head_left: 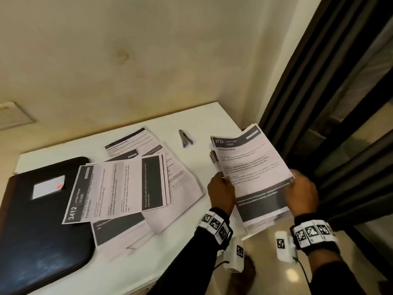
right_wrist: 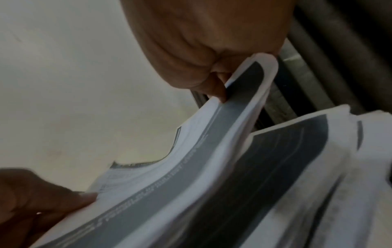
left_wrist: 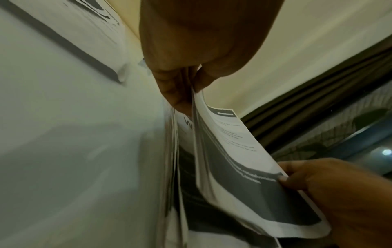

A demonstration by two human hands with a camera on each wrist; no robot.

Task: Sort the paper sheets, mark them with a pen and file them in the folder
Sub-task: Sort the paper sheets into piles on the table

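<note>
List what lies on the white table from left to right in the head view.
Dark folder → loose spread of sheets → pen → left hand → held sheet 2732 → right hand.

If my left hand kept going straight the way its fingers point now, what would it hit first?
The left hand pinches the sheet numbered 2732, fingers pointing up-table. Straight on, it would probably meet the paper stack beneath that sheet first, then bare table; the pen lies off-line, though depth is unclear.

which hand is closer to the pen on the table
Left. The left hand grips the held sheets just below and right of the pen; the right hand grips their far side, farther off.
</note>
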